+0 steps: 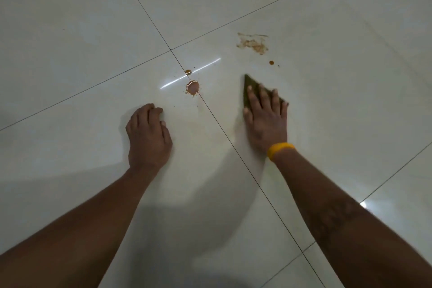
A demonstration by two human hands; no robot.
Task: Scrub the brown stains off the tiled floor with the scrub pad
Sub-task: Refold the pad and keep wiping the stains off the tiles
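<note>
My right hand (265,121) lies flat on a green scrub pad (249,83), pressing it onto the pale tiled floor (339,91); only the pad's far corner and edges show past my fingers. A round brown puddle (192,88) sits on the grout line to the pad's left, with a smaller drop (188,72) just beyond it. A smeared brown stain (253,43) lies farther out, above the pad, and a small brown dot (271,62) is between them. My left hand (148,134) rests on the floor with fingers curled, holding nothing.
Dark grout lines (233,147) cross the glossy tiles. A bright light streak (190,73) reflects near the puddle. A yellow band (279,149) circles my right wrist.
</note>
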